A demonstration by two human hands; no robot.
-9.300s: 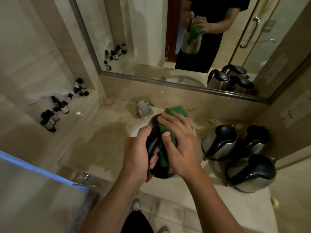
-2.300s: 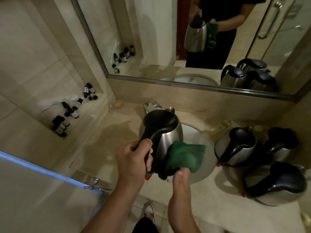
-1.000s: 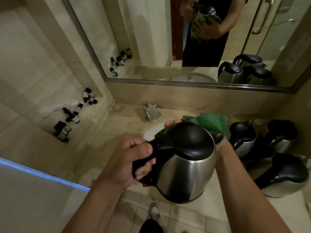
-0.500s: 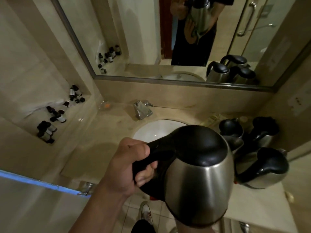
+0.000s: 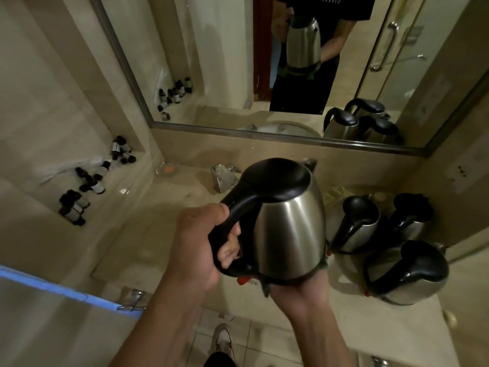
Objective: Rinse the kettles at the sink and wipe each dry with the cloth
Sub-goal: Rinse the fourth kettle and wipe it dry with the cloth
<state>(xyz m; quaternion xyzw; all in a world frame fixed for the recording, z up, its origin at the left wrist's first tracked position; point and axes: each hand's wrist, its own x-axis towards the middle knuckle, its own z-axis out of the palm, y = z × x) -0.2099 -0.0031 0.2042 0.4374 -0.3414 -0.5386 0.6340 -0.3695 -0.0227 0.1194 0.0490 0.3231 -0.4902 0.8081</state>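
Observation:
A steel kettle (image 5: 288, 234) with a black lid and handle is held upright in the air over the sink, which it hides. My left hand (image 5: 201, 247) is wrapped around its black handle. My right hand (image 5: 296, 290) is cupped under the kettle's base with the green cloth (image 5: 266, 288) pressed between palm and base; only small green edges show. Three more steel kettles stand on the counter to the right: one (image 5: 356, 226) nearest the sink, one (image 5: 410, 218) behind it, one (image 5: 407, 274) in front.
The chrome tap (image 5: 223, 178) stands behind the held kettle. A small glass dish (image 5: 166, 170) sits left of it. Several dark little bottles (image 5: 90, 181) line the ledge on the left. A wall mirror (image 5: 211, 62) runs above the beige counter (image 5: 137, 234).
The kettle has moved a little away from my head and stands more upright. My right hand with the cloth, out of sight half a second ago, now shows under the base.

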